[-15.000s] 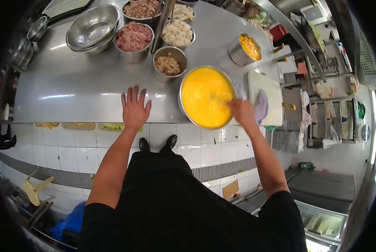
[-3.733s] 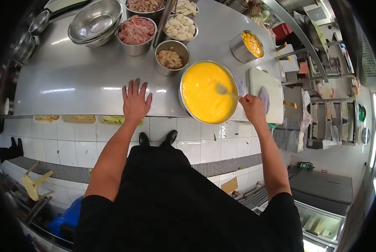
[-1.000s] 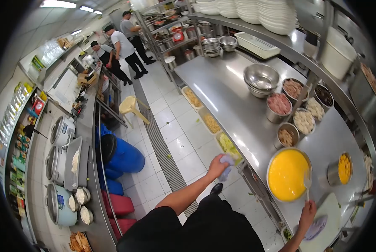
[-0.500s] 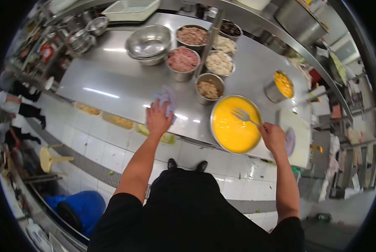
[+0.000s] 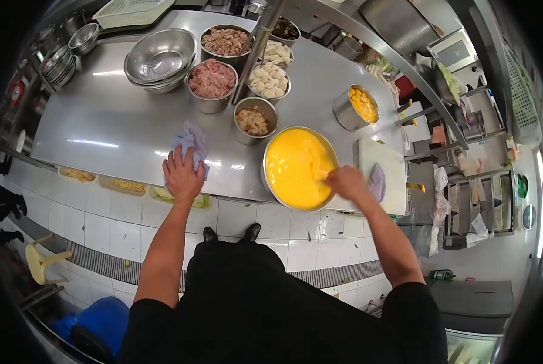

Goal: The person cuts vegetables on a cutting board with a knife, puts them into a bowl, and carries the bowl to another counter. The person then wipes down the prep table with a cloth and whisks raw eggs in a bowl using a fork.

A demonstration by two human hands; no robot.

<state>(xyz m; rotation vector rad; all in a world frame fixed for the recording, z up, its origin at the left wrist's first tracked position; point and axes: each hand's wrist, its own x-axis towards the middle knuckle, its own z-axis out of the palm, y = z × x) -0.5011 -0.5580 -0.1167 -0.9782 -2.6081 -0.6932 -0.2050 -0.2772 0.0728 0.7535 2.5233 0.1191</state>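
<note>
My right hand (image 5: 347,183) is closed around the handle of a large fork, whose head is sunk in yellow beaten egg (image 5: 293,164) and blurred. The egg fills a wide metal bowl (image 5: 265,176) near the table's front edge. My left hand (image 5: 183,176) lies with spread fingers on a crumpled lilac cloth (image 5: 192,138), pressing it to the steel table (image 5: 95,121). Behind the bowl stands a small metal pot (image 5: 256,136) of pale brownish pieces. A pot of whole egg yolks (image 5: 363,106) is to the right.
Pots of minced meat (image 5: 212,80), darker meat pieces (image 5: 226,42) and white pieces (image 5: 269,80) stand behind, beside a shelf post (image 5: 262,45). Stacked metal bowls (image 5: 162,57) are further left. On the right, a white cutting board (image 5: 393,170) carries another lilac cloth (image 5: 377,182).
The view has shifted, so the table appears further left. My right hand has moved the fork through the egg, from lying across the surface to dipped in. My left hand stays on the cloth.
</note>
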